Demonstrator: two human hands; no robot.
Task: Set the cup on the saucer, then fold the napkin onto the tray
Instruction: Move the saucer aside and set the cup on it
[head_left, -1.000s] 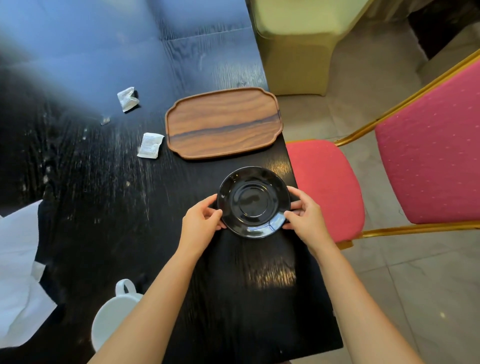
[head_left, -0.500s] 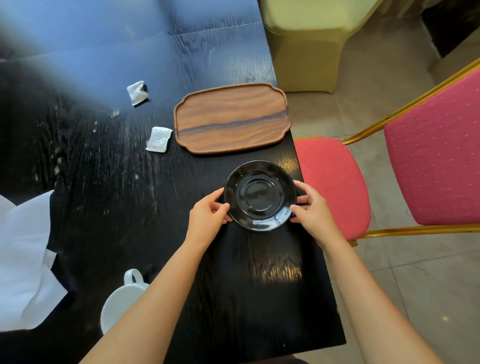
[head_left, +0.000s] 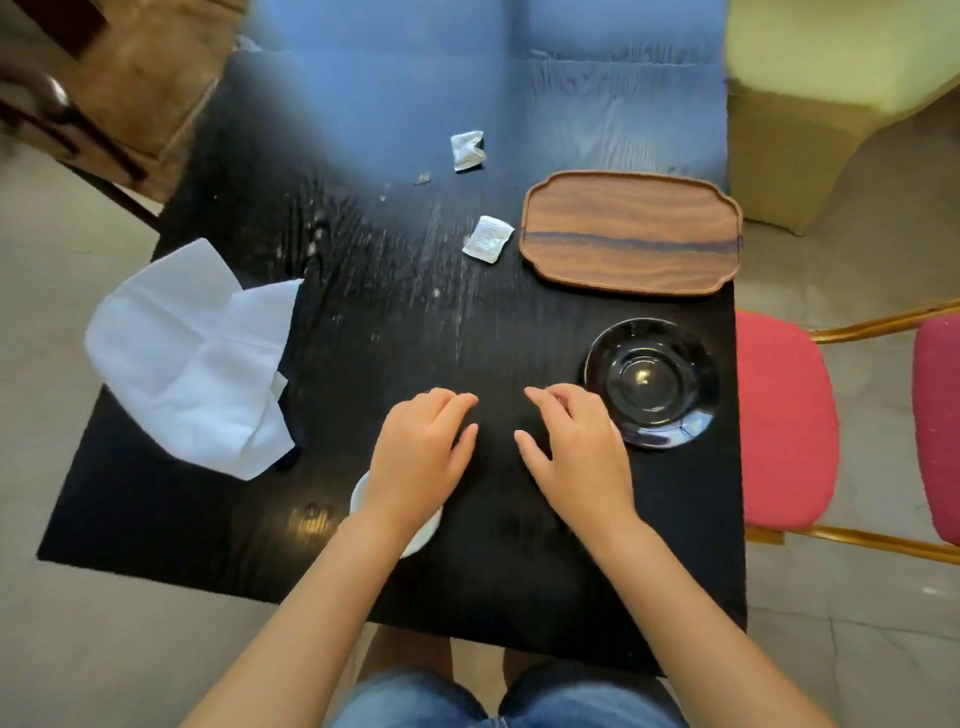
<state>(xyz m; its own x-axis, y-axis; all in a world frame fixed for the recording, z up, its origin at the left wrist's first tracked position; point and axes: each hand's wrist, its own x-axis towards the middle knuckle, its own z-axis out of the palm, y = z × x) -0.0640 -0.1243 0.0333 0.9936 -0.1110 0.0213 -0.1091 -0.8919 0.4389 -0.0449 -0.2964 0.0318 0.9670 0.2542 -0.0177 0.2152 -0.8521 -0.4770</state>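
Note:
A glossy black saucer (head_left: 652, 382) lies on the black table near its right edge, with nothing on it. My right hand (head_left: 574, 449) hovers just left of the saucer, fingers spread, holding nothing. My left hand (head_left: 422, 457) floats beside it, also open, and covers most of the white cup (head_left: 425, 535), of which only slivers of rim show under my wrist. A crumpled white napkin (head_left: 195, 356) lies at the table's left edge. The bare wooden tray (head_left: 631, 239) sits behind the saucer.
Two small white sachets (head_left: 487, 238) (head_left: 467, 149) lie left of the tray on the black table (head_left: 395, 332). A pink chair with a gold frame (head_left: 784, 421) stands against the right edge, a yellow-green seat (head_left: 831, 104) at the far right and a wooden chair (head_left: 104, 88) at the far left.
Both hands have let go of the saucer and moved left, toward the middle of the table. The view has swung left, so the napkin and cup now sit closer to centre.

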